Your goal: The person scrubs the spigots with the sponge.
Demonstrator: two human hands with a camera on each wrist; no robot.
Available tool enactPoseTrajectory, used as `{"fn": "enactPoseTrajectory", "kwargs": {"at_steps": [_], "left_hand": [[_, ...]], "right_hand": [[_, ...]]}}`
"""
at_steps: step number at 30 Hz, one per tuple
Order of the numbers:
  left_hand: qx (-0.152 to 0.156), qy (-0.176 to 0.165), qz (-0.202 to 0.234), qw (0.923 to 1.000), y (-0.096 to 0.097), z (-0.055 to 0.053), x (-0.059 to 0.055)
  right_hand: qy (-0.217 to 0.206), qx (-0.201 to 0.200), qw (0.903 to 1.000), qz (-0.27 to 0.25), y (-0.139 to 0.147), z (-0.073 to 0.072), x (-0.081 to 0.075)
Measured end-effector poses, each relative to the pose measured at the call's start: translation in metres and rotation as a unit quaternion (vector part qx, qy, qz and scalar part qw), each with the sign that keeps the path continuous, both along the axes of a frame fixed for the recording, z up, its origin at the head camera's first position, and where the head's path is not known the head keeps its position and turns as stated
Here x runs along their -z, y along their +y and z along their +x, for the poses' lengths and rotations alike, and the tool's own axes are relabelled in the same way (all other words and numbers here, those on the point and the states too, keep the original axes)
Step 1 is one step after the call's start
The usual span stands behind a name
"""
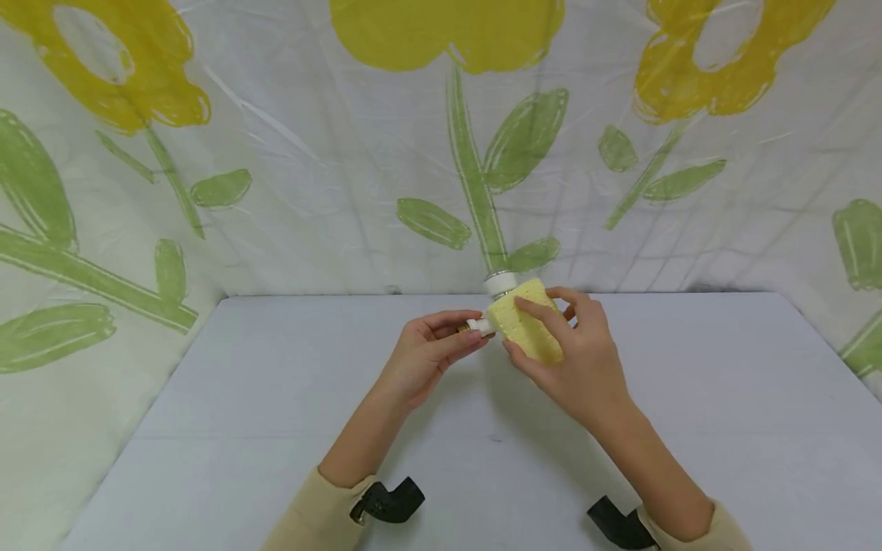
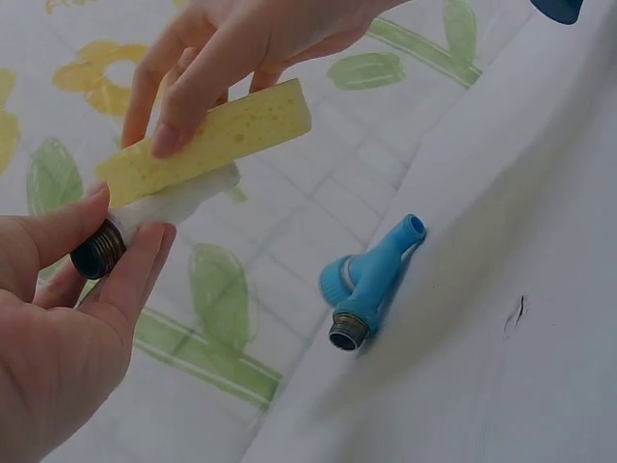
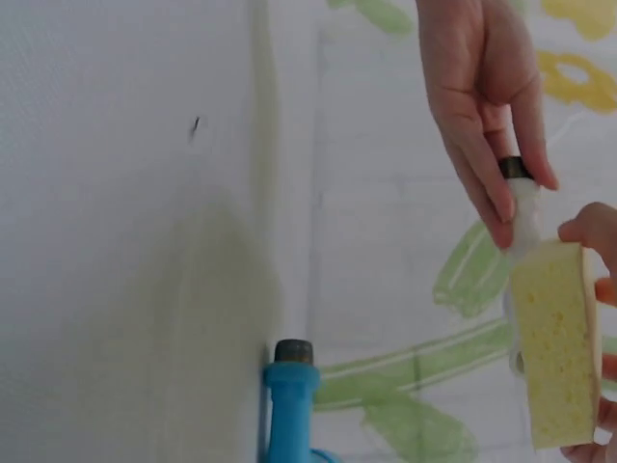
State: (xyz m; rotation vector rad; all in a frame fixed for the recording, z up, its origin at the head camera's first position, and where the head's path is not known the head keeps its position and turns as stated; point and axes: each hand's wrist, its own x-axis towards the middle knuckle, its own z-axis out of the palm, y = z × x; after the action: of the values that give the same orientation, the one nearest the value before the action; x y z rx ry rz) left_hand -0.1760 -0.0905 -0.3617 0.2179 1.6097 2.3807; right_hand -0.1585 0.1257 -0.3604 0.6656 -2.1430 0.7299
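Observation:
My left hand [image 1: 430, 352] pinches a white pipe fitting [image 1: 480, 327] near its end. In the left wrist view that end of the white fitting [image 2: 183, 201] has a dark metal thread. A yellow sponge [image 1: 529, 325] is gripped by my right hand [image 1: 582, 360], thumb on one side and fingers on the other. The sponge [image 2: 217, 145] lies along the white fitting and touches it. Both hands are raised above the table, and the sponge hides part of the fitting. Behind it, a round white part [image 1: 500, 283] with a silvery rim shows.
A blue pipe fitting [image 2: 381, 265] with a threaded metal end rests on the white table [image 1: 276, 398]. Another blue piece [image 2: 557, 8] shows at the left wrist view's top edge. Behind the table hangs a flower-printed sheet [image 1: 310, 191]. Black devices [image 1: 393, 501] sit at both wrists.

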Motion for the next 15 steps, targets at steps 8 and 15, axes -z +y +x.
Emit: {"fn": "enactPoseTrajectory", "kwargs": {"at_steps": [8,15], "left_hand": [[0.000,-0.003,0.008,1.0000,0.0004,0.0000,0.0022],[0.010,0.005,0.007,0.9999,0.0017,-0.0008,0.0030]], "right_hand": [[0.010,-0.013,0.9999,0.006,-0.0029,-0.0001,0.0030],[-0.002,0.005,1.0000,-0.005,0.0005,0.0002,0.0007]]}}
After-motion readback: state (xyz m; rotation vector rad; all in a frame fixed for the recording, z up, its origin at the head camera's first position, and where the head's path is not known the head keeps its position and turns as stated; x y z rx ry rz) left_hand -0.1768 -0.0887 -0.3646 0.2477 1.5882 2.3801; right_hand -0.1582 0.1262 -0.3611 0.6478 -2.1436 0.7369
